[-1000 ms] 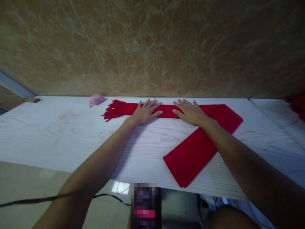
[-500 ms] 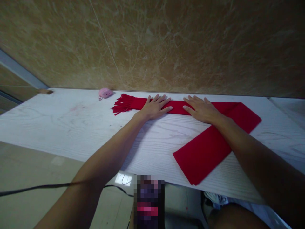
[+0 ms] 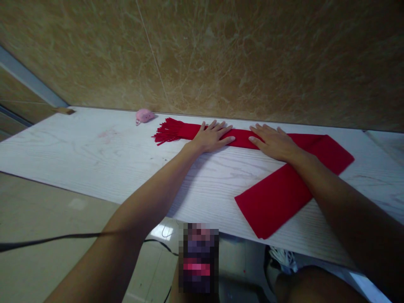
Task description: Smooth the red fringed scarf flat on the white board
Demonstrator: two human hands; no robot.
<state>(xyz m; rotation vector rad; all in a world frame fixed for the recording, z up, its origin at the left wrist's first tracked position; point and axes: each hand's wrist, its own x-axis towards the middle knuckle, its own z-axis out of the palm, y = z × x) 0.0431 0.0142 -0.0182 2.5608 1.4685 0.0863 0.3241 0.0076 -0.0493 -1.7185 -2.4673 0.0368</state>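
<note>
A red scarf [image 3: 277, 200] lies on the white wood-grain table, its narrow folded stretch running along the wall side. Fringe spreads out at its left end, and at the right the cloth bends back diagonally toward the front edge. My left hand [image 3: 212, 137] rests flat on the narrow stretch near the fringe, fingers spread. Farther right, my right hand [image 3: 272, 142] also lies flat on that stretch, fingers extended. A short length of red cloth shows between the hands. My right forearm passes over the bend and hides part of the diagonal section.
Against the wall, left of the fringe, sits a small pink toy [image 3: 145, 115]. The white table [image 3: 78, 155] runs along a brown marbled wall [image 3: 236, 63]. A dark cable [image 3: 50, 240] crosses at lower left. White cords [image 3: 282, 257] show below the table's front edge.
The whole view has shifted slightly, with the table and scarf appearing a little farther right and higher. Both hands stay flat on the scarf in about the same places.
</note>
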